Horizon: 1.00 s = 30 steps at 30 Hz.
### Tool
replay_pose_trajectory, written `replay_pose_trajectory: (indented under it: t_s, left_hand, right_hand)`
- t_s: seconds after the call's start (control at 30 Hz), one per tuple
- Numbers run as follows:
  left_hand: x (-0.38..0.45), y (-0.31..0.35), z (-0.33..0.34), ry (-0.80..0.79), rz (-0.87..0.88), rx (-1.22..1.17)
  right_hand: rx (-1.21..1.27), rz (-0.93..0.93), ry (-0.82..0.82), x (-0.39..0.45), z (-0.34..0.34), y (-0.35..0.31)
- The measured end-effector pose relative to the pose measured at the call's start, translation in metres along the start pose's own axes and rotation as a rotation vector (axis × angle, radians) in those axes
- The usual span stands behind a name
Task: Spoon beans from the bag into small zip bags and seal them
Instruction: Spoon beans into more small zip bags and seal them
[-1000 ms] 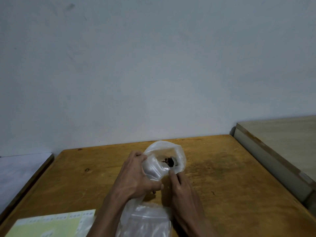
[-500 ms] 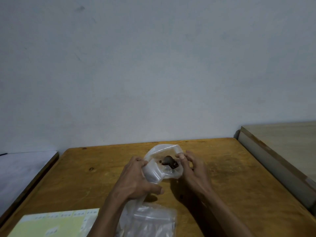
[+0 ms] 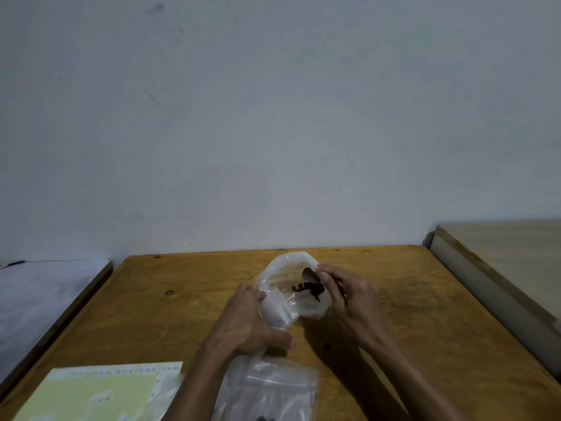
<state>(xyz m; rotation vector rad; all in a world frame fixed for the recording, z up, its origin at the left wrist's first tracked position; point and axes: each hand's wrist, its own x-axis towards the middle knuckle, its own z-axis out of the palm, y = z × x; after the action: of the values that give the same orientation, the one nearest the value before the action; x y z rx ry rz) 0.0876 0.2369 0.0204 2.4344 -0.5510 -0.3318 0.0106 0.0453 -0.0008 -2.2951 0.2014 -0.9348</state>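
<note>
A clear plastic bag (image 3: 283,270) lies open on the wooden table (image 3: 188,302), with dark beans (image 3: 306,287) showing in its mouth. My left hand (image 3: 249,323) grips a small clear zip bag (image 3: 277,309) at the big bag's near rim. My right hand (image 3: 346,294) reaches into the bag mouth from the right and pinches a dark spoon (image 3: 309,273) whose handle is hidden behind my fingers. A pile of clear zip bags (image 3: 273,390) lies at the near edge between my forearms.
A yellow label sheet (image 3: 100,390) lies at the near left of the table. A pale surface (image 3: 39,293) borders the table on the left, and a lighter wooden top (image 3: 510,253) stands to the right. A grey wall is behind.
My right hand moved from below the bag up to its right rim and into the mouth. The small zip bag now shows in my left hand at the rim.
</note>
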Motion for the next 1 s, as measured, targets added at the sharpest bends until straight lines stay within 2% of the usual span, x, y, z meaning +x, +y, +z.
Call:
replay_pose_trajectory:
  t_s: [0.2, 0.27, 0.43, 0.53, 0.7, 0.87, 1.0]
  left_hand:
    - [-0.003, 0.007, 0.003, 0.029, 0.046, 0.016]
    - [-0.004, 0.01, 0.004, 0.039, 0.076, 0.026]
    - [-0.007, 0.021, 0.005, 0.08, 0.171, 0.042]
    - [-0.008, 0.028, 0.004, 0.106, 0.223, 0.056]
    - [-0.005, 0.035, 0.003, 0.13, 0.299, 0.061]
    - [0.001, 0.042, 0.0, 0.139, 0.376, 0.05]
    - [0.005, 0.037, -0.007, 0.124, 0.391, 0.029]
  right_hand:
    - [-0.266, -0.078, -0.056, -0.036, -0.005, -0.003]
    - [-0.338, -0.036, -0.047, -0.05, -0.001, -0.003]
    - [-0.244, 0.163, 0.005, -0.061, 0.016, 0.001]
    - [-0.109, 0.295, 0.151, -0.063, 0.019, -0.002]
    - [0.206, 0.728, 0.37, -0.06, 0.019, -0.011]
    - [0.577, 0.965, 0.426, -0.048, 0.024, -0.006]
    - [0.765, 1.034, 0.421, -0.038, 0.02, -0.005]
